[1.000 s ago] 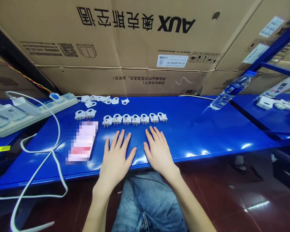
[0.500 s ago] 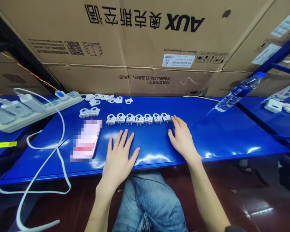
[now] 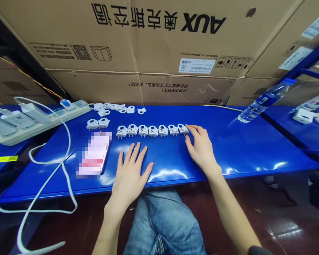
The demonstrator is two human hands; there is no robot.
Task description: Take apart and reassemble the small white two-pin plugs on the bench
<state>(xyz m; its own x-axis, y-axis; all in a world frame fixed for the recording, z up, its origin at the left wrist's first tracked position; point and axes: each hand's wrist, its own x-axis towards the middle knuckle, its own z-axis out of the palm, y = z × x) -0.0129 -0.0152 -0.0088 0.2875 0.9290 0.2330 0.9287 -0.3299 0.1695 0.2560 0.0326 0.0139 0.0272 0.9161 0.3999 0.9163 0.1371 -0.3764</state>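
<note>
A row of several white two-pin plugs with round ring tops lies on the blue table, their metal pins toward me. At its right end is the last plug (image 3: 183,129). My right hand (image 3: 200,148) rests beside this plug, index fingertip at its upper right edge and thumb just below its right side; the fingers are apart. My left hand (image 3: 130,173) lies flat on the table in front of the row, fingers spread, holding nothing. Left of the row, two more plugs (image 3: 98,123) sit side by side above a phone (image 3: 94,154) with a blurred screen.
Loose white ring-shaped parts (image 3: 117,107) lie at the back of the blue table (image 3: 241,148). A power strip (image 3: 45,124) with chargers and a white cable (image 3: 66,177) occupies the left. A tilted water bottle (image 3: 267,101) is at right. A large cardboard box (image 3: 154,46) forms the back.
My right hand has moved slightly left, its index fingertip and thumb coming closer around the right edge of the last plug. My left hand stays in place.
</note>
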